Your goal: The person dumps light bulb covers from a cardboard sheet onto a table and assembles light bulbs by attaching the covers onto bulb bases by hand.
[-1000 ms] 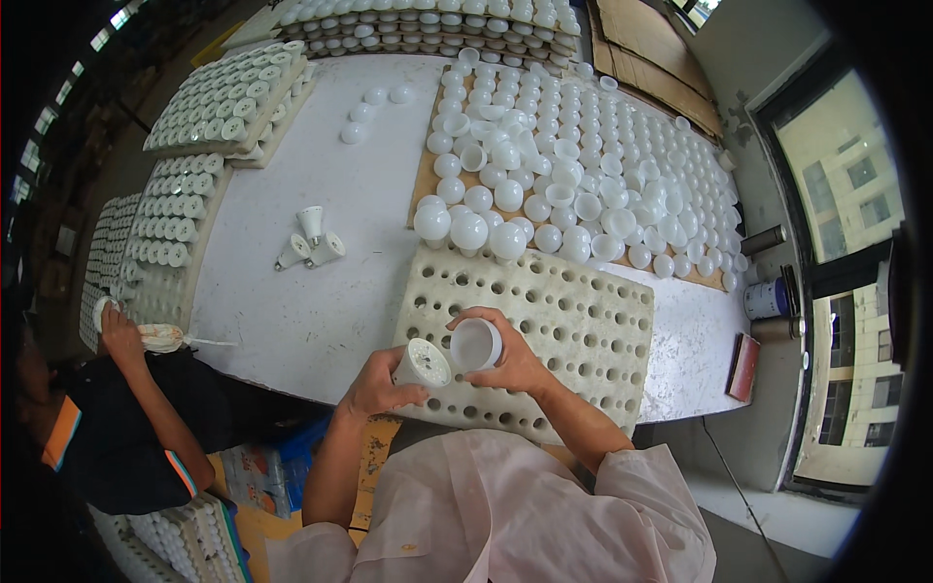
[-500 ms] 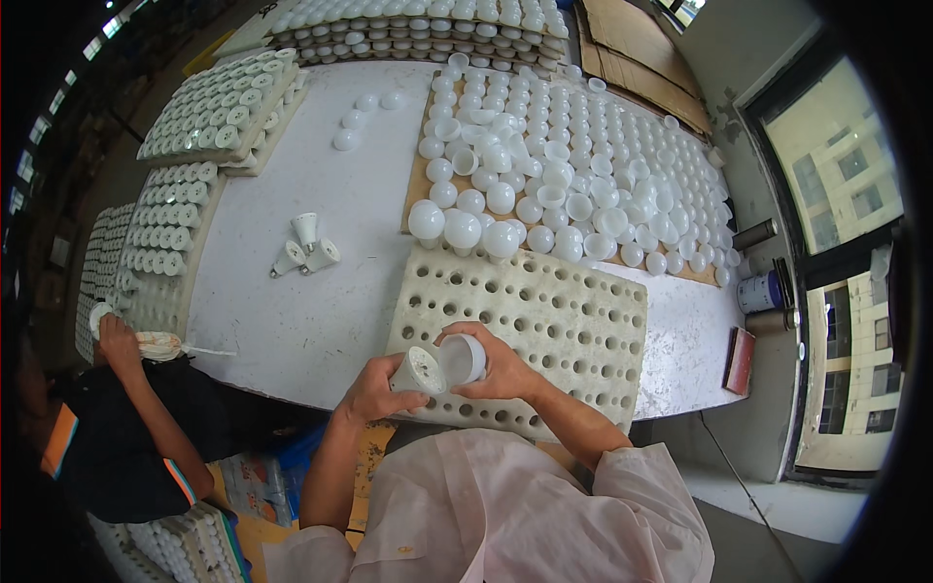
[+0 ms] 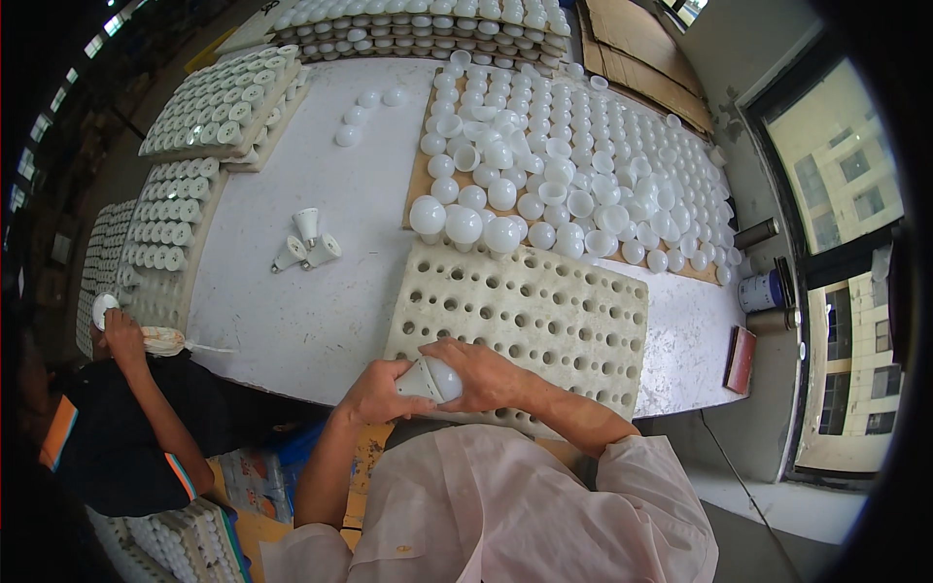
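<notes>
My left hand (image 3: 372,393) is closed around a white light bulb base (image 3: 414,383), held tilted low over the near edge of a foam tray. My right hand (image 3: 489,375) grips a round white bulb cover (image 3: 445,380), which sits against the wide end of the base. Fingers hide part of the joint, so I cannot tell whether it is fully seated. Beneath is the pale foam tray (image 3: 552,311) with rows of holes. Along its far edge stand several bulbs with covers on, one being a covered bulb (image 3: 428,216). Three uncovered bulb bases (image 3: 307,225) lie together to the left.
Beyond the tray, loose covers (image 3: 556,173) crowd a cardboard sheet. Trays of bulb bases (image 3: 219,107) are stacked at left; more stacked covers (image 3: 418,29) stand at the back. At lower left, a co-worker's hand (image 3: 124,335) works beside a white cord. A can (image 3: 761,291) stands right.
The cover, apart from the base and with its hollow side showing, has been brought against the base's wide end. My right hand has turned over it and closed in toward my left.
</notes>
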